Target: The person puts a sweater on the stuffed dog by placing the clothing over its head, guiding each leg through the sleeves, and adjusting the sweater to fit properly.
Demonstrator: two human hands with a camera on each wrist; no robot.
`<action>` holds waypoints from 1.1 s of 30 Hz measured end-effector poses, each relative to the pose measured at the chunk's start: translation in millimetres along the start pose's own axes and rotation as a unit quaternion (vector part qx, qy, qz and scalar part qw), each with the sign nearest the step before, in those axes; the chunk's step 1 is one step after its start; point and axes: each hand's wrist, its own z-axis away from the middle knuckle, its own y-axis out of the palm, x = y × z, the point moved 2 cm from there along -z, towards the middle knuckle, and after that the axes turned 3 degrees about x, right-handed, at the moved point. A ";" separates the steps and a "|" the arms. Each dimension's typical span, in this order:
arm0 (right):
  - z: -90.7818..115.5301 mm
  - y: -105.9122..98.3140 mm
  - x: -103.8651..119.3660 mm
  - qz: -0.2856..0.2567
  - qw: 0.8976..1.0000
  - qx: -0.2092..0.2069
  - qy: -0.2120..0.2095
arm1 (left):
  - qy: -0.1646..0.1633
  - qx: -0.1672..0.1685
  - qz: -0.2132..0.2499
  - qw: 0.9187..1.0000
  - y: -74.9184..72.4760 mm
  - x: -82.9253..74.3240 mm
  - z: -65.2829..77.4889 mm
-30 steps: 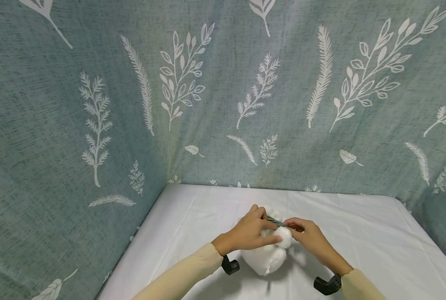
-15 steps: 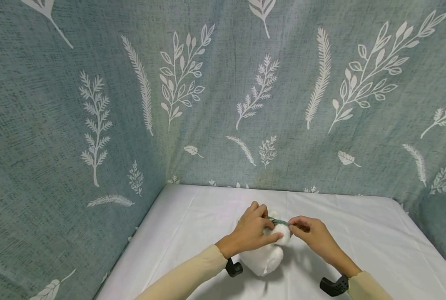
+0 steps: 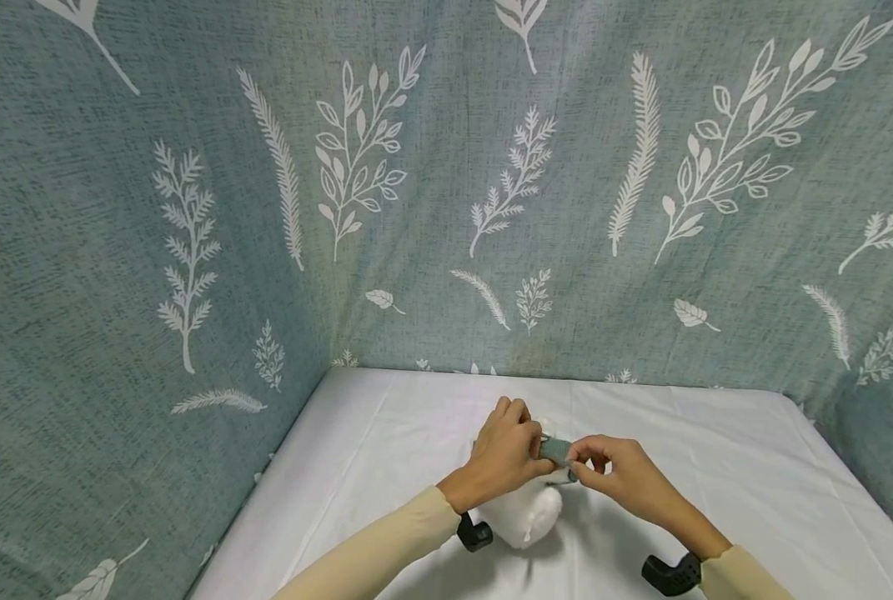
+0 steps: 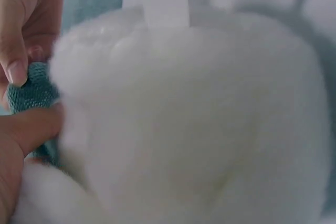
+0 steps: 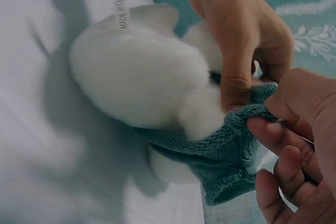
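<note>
A white plush toy [image 3: 517, 517] lies on the white-covered table between the hands, its head end largely hidden. A green knitted garment [image 5: 226, 145] is partly on it, bunched around one limb and stretching under the body in the right wrist view. My left hand [image 3: 500, 457] pinches the knit against the toy with thumb and fingers. From the other side, my right hand [image 3: 617, 468] pinches the garment's edge between thumb and forefinger. Close up in the left wrist view, the plush body [image 4: 194, 114] fills most of the picture, with the knit [image 4: 32, 90] at its left.
The toy carries a white sewn-in label [image 5: 122, 11]. A white cloth [image 3: 393, 425] covers the table. Green leaf-patterned curtains [image 3: 431, 208] stand behind and to the left of it. Black wrist cameras [image 3: 671, 575] sit on both wrists.
The green knit went from a thin twisted strip to a wider spread band between the hands. It now covers the round white part by my left thumb. Both hands shifted only slightly.
</note>
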 end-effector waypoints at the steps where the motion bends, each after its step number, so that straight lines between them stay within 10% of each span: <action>1: -0.1 1.4 1.2 0.000 1.000 0.003 -0.008 | -0.002 0.003 0.013 1.000 -0.2 0.2 0.2; 14: -2.8 4.7 -11.0 0.054 0.992 -0.062 0.096 | 0.037 0.048 0.075 0.995 1.1 1.0 -0.4; 33: -6.0 13.8 4.4 0.009 1.000 -0.006 0.010 | 0.039 0.042 0.012 0.998 10.2 -4.4 -2.4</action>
